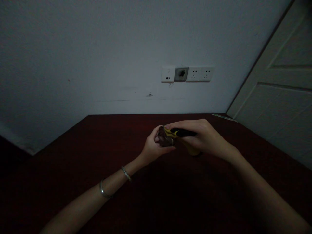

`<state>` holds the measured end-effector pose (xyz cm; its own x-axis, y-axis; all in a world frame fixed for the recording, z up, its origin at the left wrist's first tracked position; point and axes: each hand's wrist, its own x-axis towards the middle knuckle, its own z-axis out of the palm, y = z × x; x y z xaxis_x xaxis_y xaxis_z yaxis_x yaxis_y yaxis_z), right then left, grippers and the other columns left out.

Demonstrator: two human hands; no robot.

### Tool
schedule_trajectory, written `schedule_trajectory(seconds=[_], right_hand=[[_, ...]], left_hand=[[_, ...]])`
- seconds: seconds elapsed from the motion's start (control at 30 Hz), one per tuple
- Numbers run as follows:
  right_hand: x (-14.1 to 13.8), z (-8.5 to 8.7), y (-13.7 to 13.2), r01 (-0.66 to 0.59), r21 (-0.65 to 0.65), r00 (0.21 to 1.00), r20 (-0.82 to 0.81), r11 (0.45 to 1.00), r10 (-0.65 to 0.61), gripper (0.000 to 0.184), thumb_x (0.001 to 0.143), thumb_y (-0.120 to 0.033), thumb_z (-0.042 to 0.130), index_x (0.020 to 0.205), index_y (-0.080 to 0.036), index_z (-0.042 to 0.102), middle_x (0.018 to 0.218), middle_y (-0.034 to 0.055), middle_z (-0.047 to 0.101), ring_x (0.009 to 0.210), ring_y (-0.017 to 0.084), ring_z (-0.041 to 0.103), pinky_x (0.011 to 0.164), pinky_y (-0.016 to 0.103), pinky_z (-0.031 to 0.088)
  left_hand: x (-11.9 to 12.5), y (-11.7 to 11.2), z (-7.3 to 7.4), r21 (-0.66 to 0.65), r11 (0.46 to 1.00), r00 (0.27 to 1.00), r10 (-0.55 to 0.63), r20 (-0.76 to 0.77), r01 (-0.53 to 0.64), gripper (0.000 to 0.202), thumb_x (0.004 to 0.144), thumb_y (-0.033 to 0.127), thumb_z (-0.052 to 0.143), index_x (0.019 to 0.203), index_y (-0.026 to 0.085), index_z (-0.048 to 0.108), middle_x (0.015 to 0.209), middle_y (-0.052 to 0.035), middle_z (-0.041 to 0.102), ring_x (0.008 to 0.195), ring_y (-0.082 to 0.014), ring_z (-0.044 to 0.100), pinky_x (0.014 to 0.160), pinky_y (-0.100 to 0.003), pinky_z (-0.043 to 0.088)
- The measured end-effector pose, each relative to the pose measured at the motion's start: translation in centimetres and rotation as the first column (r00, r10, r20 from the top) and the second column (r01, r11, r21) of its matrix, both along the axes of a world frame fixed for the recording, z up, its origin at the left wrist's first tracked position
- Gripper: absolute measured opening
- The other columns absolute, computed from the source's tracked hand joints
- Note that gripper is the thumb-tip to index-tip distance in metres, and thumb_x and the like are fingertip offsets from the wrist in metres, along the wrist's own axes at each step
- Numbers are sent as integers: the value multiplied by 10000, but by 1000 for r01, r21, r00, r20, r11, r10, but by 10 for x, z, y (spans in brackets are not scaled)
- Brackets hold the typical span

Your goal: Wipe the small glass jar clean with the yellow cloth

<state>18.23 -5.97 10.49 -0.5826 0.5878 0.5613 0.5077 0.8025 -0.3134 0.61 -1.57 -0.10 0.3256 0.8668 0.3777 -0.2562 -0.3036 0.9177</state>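
Both my hands meet above the middle of a dark red table (97, 139). My right hand (204, 138) is closed round a yellow and black tool (181, 132) whose handle lies along my fingers. My left hand (153, 146) is closed round a small dark shiny object (164, 139) held against the tool's tip. The light is dim, and I cannot make out what the dark object is. Two thin bracelets (126, 174) sit on my left wrist and forearm.
A grey wall stands behind the table with a row of wall sockets (187, 74). A pale panelled door (282, 91) rises at the right. A thin light strip (223, 117) lies at the table's far right corner.
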Motion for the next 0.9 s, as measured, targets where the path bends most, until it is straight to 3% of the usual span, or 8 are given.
schedule_trajectory(seconds=[0.1, 0.33, 0.57, 0.7, 0.8, 0.9], right_hand=[[1, -4, 5, 28, 44, 999, 23, 999, -29, 439, 748, 17, 528, 1137, -142, 656, 1126, 87, 709, 1037, 200, 665, 917, 312, 514], [0, -3, 4, -67, 19, 994, 93, 998, 65, 480, 743, 35, 498, 1139, -186, 652, 1132, 56, 707, 1048, 189, 658, 916, 300, 505], [-8, 5, -9, -122, -138, 980, 142, 983, 141, 411, 764, 43, 499, 1059, -184, 674, 1019, 45, 725, 903, 159, 682, 809, 260, 512], [-12, 5, -11, -146, -191, 976, 133, 971, 173, 394, 779, 27, 517, 1066, -194, 672, 977, 33, 731, 859, 150, 685, 780, 252, 518], [-9, 6, -10, -151, -125, 986, 47, 981, 157, 344, 810, -38, 561, 1086, -210, 671, 1042, 28, 728, 933, 161, 685, 838, 258, 518], [1, 7, -8, -45, -20, 998, -52, 999, 43, 333, 805, -81, 586, 1089, -229, 681, 1074, 20, 727, 967, 181, 686, 866, 278, 527]], left_hand=[[2, -2, 0, 34, 999, 1000, -14, -22, 15, 871, 491, 194, 872, 1251, 173, 448, 1180, -128, 613, 1053, -266, 625, 869, -388, 541], [1, -2, -4, 61, 998, 998, -15, -62, 19, 841, 494, 198, 872, 1229, 162, 464, 1144, -122, 626, 1035, -275, 627, 880, -420, 533], [-2, 4, -5, 135, 989, 991, 79, -112, -64, 812, 494, 238, 874, 1204, 156, 489, 1143, -125, 634, 1054, -281, 617, 919, -422, 503], [-3, 6, 1, 91, 995, 998, 44, -47, -39, 797, 497, 270, 868, 1185, 151, 483, 1106, -132, 652, 1014, -282, 636, 864, -409, 530], [-5, 6, 4, 44, 999, 999, 25, -23, -24, 797, 486, 254, 872, 1175, 153, 485, 1107, -130, 651, 968, -263, 653, 826, -377, 546], [-8, 7, 5, -44, 999, 1000, -8, -8, 7, 812, 496, 223, 869, 1201, 157, 472, 1170, -137, 618, 952, -240, 658, 805, -348, 553]])
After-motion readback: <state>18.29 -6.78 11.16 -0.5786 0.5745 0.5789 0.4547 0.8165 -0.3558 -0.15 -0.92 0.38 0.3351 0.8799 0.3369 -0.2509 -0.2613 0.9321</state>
